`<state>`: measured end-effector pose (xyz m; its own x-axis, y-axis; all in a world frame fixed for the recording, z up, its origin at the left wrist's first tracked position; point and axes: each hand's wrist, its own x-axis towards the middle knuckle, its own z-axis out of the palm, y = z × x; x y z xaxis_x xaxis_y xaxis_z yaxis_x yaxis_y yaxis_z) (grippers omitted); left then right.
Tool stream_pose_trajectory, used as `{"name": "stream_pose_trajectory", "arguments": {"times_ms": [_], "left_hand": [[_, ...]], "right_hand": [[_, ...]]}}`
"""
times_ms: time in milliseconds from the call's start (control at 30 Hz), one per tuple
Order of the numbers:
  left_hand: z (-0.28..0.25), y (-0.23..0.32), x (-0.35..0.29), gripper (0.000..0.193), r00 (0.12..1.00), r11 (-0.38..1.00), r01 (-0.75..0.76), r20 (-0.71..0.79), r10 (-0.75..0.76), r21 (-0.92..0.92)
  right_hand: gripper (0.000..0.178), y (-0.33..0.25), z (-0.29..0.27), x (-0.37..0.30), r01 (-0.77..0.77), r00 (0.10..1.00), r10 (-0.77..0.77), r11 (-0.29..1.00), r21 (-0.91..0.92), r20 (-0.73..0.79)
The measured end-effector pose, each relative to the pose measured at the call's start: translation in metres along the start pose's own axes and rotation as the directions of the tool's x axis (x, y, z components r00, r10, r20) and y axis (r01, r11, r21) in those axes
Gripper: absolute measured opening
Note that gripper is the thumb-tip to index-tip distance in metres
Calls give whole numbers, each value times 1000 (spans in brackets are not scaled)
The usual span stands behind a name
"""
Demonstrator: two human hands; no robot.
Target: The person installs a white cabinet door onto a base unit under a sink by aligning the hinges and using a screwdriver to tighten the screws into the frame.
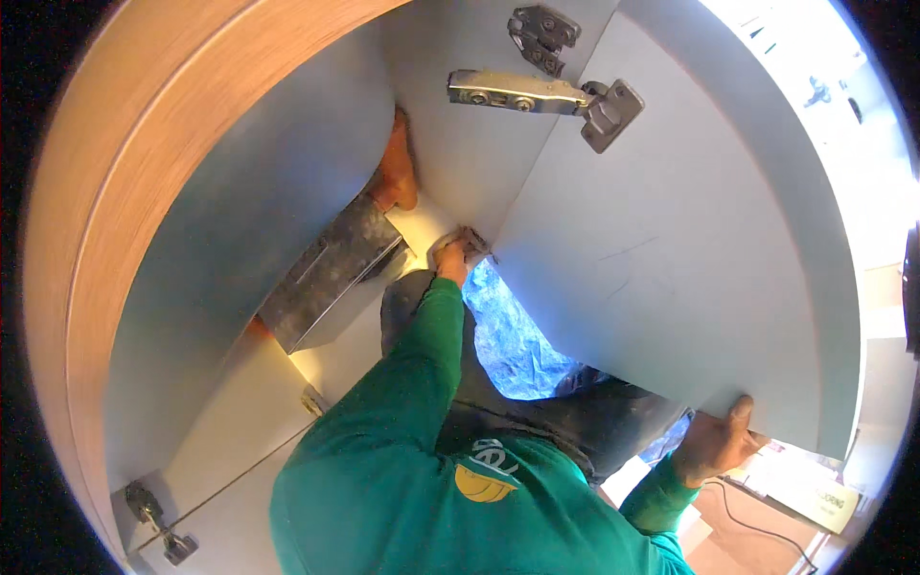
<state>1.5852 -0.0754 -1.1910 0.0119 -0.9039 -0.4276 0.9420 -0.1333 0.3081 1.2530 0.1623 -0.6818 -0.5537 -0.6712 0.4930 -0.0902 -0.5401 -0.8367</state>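
The lower edge of a pale grey cabinet door [671, 249] is gripped by the right hand [714, 443], fingers curled closed around it with the thumb laid up against the panel face. Far above that hand, a metal cup hinge [546, 96] is seen fixed to the door's top corner. The left hand [452, 259] is reached up to the door's lower hinge [474, 240], fingers bunched closed on it. Just left of this hand, a grey metal box [331, 273] is seen inside the cabinet.

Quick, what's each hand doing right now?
Left hand: closed on the lower hinge, at the door's inner edge.
Right hand: gripping the cabinet door by its bottom edge.
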Motion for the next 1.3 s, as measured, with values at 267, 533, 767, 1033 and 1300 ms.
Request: {"name": "stream_pose_trajectory", "arguments": {"times_ms": [267,533,767,1033,1300], "left_hand": [[9,-28,-36,21,924,738,-375,168,343,561],[15,-27,-38,24,998,938,-35,-40,52,344],[0,-13,-13,22,958,802,-7,-225,176,597],[29,-43,-25,23,936,899,-251,-148,320,359],[59,-44,-33,20,905,816,-242,-181,385,526]], "right_hand": [[38,-5,3,-3,-84,995,76,990,-117,-70],[36,-1,-5,-5,32,999,-34,998,-46,-33],[35,-4,2,-2,24,998,-25,1000,-17,-65],[34,4,-38,-7,-67,978,48,994,-90,-201],[43,54,-81,-45,507,853,-289,259,-822,435]]}}
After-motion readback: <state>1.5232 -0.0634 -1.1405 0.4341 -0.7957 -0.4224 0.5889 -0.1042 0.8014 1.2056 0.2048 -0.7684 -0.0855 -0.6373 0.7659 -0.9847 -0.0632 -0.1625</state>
